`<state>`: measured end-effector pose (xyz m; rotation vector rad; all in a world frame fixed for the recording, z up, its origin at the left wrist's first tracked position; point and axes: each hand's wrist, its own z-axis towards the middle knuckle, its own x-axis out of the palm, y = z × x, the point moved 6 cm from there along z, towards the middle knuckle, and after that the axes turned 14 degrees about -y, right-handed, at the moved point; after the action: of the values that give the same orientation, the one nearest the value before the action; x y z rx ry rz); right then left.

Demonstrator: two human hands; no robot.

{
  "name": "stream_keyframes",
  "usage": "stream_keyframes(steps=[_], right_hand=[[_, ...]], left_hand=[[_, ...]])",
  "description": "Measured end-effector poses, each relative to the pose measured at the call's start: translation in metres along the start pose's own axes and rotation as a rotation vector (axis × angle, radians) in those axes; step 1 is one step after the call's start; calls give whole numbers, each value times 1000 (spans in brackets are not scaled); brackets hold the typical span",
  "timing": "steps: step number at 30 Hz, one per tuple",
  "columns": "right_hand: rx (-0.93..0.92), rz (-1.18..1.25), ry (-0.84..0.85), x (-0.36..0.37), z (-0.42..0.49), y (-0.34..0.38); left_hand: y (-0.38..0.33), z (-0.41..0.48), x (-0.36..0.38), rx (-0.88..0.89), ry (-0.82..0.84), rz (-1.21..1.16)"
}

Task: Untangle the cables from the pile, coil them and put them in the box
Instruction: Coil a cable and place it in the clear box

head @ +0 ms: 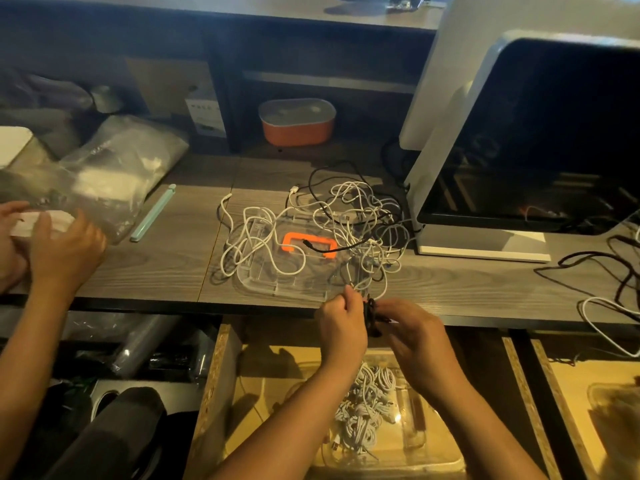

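Observation:
A tangled pile of white and black cables (349, 216) lies on the wooden desk, partly over a clear lid with an orange handle (294, 240). At the desk's front edge my left hand (341, 323) and my right hand (415, 332) face each other. Between them they grip a small black cable bundle (371, 317). A strand runs from the bundle up into the pile. Below the desk, a clear box (433, 455) sits in an open drawer and holds several coiled white cables (367, 410).
A monitor (536, 150) stands at the right, with loose black and white cables (606, 289) beside it. An orange container (298, 123) sits at the back. At the left, another person's hands (62, 251) handle plastic bags (114, 174); a mint-green clip (154, 213) lies nearby.

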<state>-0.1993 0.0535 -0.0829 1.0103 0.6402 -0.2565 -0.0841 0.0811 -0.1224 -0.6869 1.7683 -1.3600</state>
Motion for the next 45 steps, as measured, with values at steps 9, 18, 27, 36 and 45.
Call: stream_keyframes(steps=[9,18,27,36,45], right_hand=[[731,684,21,16,-6,-18],[453,512,189,3,-2,0],[855,521,-12,17,-40,-69],[988,186,42,31,-86,-124],[553,2,51,29,-1,-80]], left_hand=[[-5,14,-12,759,-104,82],[14,26,-6,82,73,56],[46,-7,19,198,485,313],[105,-35,17,17,605,370],[44,16,28,615,345,417]])
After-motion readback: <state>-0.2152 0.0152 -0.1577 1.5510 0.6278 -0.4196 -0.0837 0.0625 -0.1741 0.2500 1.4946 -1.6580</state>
